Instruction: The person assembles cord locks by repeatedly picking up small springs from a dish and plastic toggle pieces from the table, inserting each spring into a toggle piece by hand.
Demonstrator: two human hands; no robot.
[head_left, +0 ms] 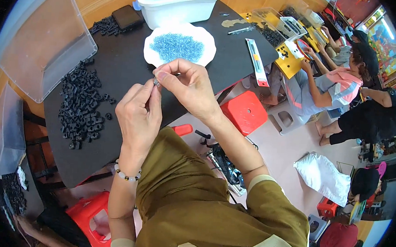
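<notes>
My left hand (137,114) and my right hand (187,88) meet above the near side of the dark table, fingertips pinched together. Between them is a small part (156,81), greyish and shiny, mostly covered by the fingers; its exact kind cannot be made out. Just beyond the fingers stands a white scalloped dish (207,50) bearing a heap of tiny clear-blue pieces (176,47). To the left of my left hand lies a loose pile of small black plastic parts (82,108). A beaded bracelet (127,177) circles my left wrist.
A white tub (176,5) stands behind the dish, with a dark box (127,17) beside it. A clear plastic bin (43,39) leans at the left edge. A packaged tool (256,59) lies to the right. Red stool (244,112) nearby; several people work at yellow tables (288,61).
</notes>
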